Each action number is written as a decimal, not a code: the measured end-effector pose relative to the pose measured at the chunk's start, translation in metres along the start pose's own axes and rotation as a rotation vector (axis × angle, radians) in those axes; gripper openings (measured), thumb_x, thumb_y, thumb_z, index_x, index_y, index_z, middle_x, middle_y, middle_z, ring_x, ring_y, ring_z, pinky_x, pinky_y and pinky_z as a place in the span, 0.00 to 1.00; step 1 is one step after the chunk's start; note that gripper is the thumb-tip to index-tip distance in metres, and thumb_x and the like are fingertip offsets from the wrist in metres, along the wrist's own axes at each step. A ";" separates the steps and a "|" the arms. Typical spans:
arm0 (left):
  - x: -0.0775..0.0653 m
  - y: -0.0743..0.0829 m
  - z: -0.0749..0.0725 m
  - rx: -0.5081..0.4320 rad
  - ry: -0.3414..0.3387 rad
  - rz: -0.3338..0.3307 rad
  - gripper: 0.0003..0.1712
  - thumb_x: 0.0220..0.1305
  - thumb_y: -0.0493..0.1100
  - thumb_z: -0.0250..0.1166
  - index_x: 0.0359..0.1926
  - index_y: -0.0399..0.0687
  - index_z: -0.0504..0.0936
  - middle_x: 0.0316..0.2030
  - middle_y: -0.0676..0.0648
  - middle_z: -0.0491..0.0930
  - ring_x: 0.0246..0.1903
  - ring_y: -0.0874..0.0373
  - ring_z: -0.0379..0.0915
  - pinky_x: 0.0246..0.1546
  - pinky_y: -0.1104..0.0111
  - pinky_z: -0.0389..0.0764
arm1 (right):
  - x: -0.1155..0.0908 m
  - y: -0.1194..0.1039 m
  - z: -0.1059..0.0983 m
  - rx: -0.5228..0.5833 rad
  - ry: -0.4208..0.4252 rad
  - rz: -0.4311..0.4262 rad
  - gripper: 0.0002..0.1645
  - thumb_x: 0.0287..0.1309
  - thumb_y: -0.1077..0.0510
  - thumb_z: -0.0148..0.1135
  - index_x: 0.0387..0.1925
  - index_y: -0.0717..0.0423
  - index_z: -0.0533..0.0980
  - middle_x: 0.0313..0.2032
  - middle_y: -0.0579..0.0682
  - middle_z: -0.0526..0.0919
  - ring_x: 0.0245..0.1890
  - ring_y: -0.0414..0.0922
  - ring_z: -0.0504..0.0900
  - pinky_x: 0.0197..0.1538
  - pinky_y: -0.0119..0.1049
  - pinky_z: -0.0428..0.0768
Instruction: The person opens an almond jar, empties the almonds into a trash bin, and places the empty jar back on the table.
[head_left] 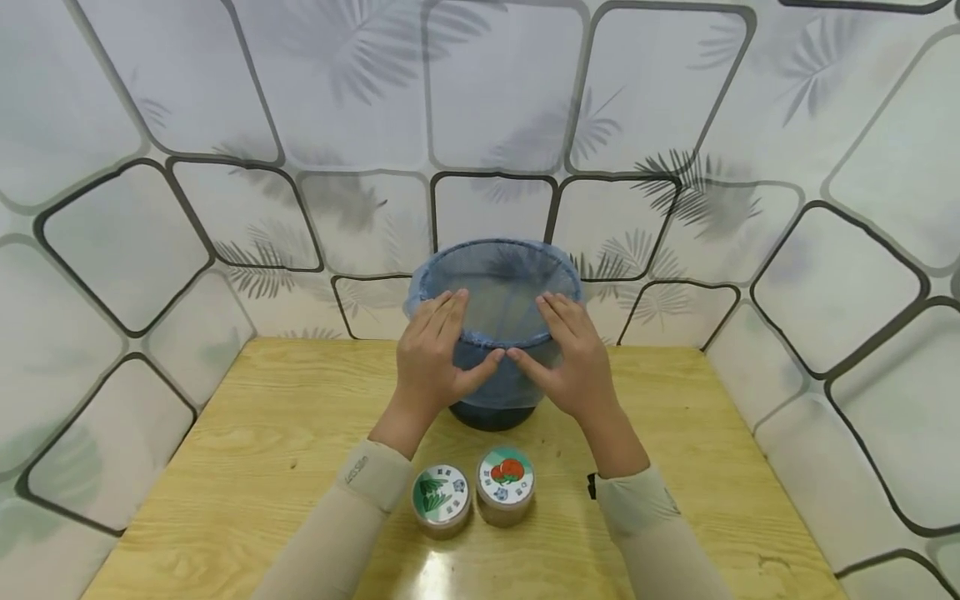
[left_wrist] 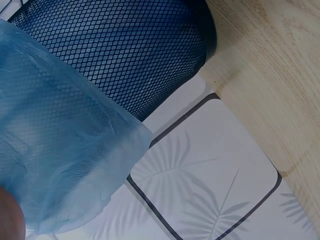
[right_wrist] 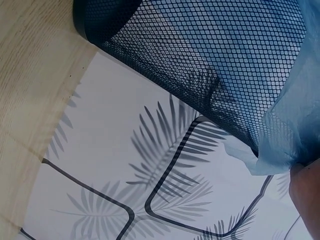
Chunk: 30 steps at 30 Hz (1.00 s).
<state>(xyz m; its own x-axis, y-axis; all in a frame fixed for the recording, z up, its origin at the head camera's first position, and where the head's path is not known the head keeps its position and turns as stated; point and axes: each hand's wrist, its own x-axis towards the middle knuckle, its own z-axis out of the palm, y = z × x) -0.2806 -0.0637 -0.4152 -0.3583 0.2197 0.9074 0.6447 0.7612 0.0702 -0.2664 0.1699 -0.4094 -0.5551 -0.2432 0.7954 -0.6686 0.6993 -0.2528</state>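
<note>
A black mesh wastebasket stands upright on the table, lined with a thin blue plastic bag. The bag's edge is folded outward over the rim and hangs down the outside, as both wrist views show. My left hand rests on the near left of the rim, fingers fairly straight over the opening. On the near right, my right hand lies in a mirrored pose. Both thumbs extend along the front of the bag, their tips almost meeting. In the right wrist view, part of my hand touches the bag's edge.
Two round lidded tubs stand on the wooden table between my forearms: one with a green vegetable label, one with a tomato label. Patterned wall covering closes off the back and both sides, close behind the wastebasket.
</note>
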 end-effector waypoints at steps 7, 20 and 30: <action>0.002 0.000 -0.002 -0.001 0.043 0.006 0.53 0.71 0.77 0.53 0.68 0.33 0.80 0.57 0.36 0.88 0.61 0.41 0.84 0.68 0.51 0.80 | 0.003 -0.003 0.000 0.007 0.017 -0.021 0.54 0.69 0.22 0.55 0.73 0.63 0.74 0.69 0.64 0.78 0.73 0.64 0.73 0.78 0.66 0.66; 0.015 0.005 -0.017 -0.043 -0.134 -0.042 0.50 0.72 0.76 0.55 0.65 0.33 0.83 0.60 0.36 0.86 0.67 0.40 0.79 0.74 0.48 0.74 | 0.009 0.001 -0.018 -0.017 -0.101 -0.015 0.53 0.71 0.21 0.51 0.70 0.63 0.76 0.75 0.64 0.72 0.75 0.62 0.71 0.77 0.66 0.66; 0.007 0.012 -0.027 -0.158 -0.227 -0.125 0.54 0.66 0.64 0.71 0.79 0.34 0.66 0.73 0.32 0.72 0.80 0.36 0.58 0.79 0.39 0.60 | -0.002 0.008 -0.027 0.013 -0.079 -0.012 0.52 0.71 0.23 0.53 0.74 0.60 0.72 0.77 0.66 0.66 0.78 0.64 0.65 0.76 0.68 0.65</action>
<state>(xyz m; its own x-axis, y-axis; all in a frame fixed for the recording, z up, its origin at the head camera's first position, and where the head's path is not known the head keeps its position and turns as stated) -0.2572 -0.0700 -0.3967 -0.5718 0.2750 0.7729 0.6767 0.6907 0.2549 -0.2570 0.1939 -0.3983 -0.5839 -0.3048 0.7525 -0.6817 0.6874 -0.2505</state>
